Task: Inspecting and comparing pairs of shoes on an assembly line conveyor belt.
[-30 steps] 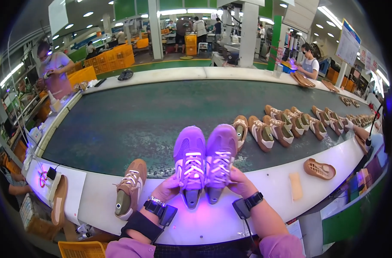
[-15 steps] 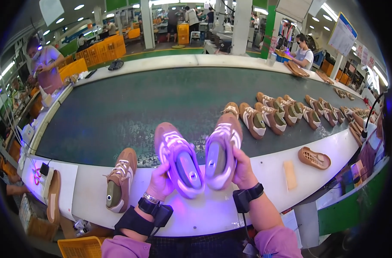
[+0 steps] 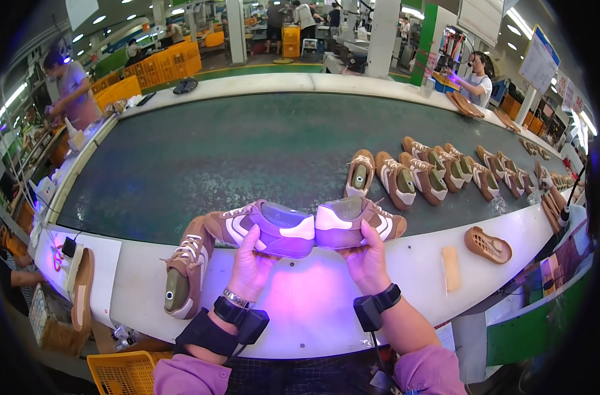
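My left hand (image 3: 250,266) grips a brown sneaker (image 3: 268,232) with white stripes, its thumb on the near side and its toe pointing left. A matching sneaker (image 3: 356,224) is in my right hand (image 3: 367,260), toe to the right. The two white heels face each other, nearly touching, over the table's edge by the belt. Purple light falls on both shoes. Beside my left hand stands another brown sneaker (image 3: 189,266) on the white table, heel toward me. Another laced sneaker (image 3: 360,172) sits on the belt beyond the right shoe.
The green conveyor belt (image 3: 214,145) carries several sneakers (image 3: 425,174) at right. On the white table (image 3: 300,329) lie a tan block (image 3: 451,268) and a brown sole (image 3: 487,245); another sole (image 3: 83,289) lies at left. A yellow basket (image 3: 121,374) sits below. Co-workers stand around the belt.
Both hands have turned the sneakers from toes pointing away to toes pointing outward, bringing their heels together. The view has shifted slightly.
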### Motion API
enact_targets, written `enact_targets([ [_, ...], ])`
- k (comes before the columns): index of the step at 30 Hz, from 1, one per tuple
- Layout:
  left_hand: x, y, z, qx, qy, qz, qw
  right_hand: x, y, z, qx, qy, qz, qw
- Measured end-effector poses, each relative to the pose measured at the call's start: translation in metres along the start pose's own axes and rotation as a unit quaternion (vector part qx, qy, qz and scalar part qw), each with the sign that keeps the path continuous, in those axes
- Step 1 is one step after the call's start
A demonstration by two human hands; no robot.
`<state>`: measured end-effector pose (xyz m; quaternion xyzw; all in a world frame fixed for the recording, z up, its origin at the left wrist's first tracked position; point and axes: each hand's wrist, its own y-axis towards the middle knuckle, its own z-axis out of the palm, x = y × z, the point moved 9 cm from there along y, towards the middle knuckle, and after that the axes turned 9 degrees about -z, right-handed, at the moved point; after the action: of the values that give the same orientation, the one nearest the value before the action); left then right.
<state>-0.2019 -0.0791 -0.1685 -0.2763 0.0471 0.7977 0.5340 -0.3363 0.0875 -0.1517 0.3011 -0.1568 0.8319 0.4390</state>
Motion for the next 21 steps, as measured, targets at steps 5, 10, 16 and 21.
enact_targets([
  [5,-0.002,0.002,-0.002,-0.005,-0.004,0.011,1.000,0.000,-0.002,-0.002,-0.008,0.000,-0.015,1.000],
  [10,-0.004,0.001,0.005,0.002,0.001,0.018,1.000,0.001,-0.005,-0.003,-0.019,-0.009,-0.026,0.999],
  [16,-0.007,-0.001,0.009,-0.004,0.000,0.031,0.999,0.000,-0.006,-0.001,-0.020,-0.009,-0.034,0.999],
  [21,-0.007,0.001,0.007,0.000,-0.004,0.031,1.000,-0.001,-0.006,-0.001,-0.024,0.003,-0.035,0.999],
])
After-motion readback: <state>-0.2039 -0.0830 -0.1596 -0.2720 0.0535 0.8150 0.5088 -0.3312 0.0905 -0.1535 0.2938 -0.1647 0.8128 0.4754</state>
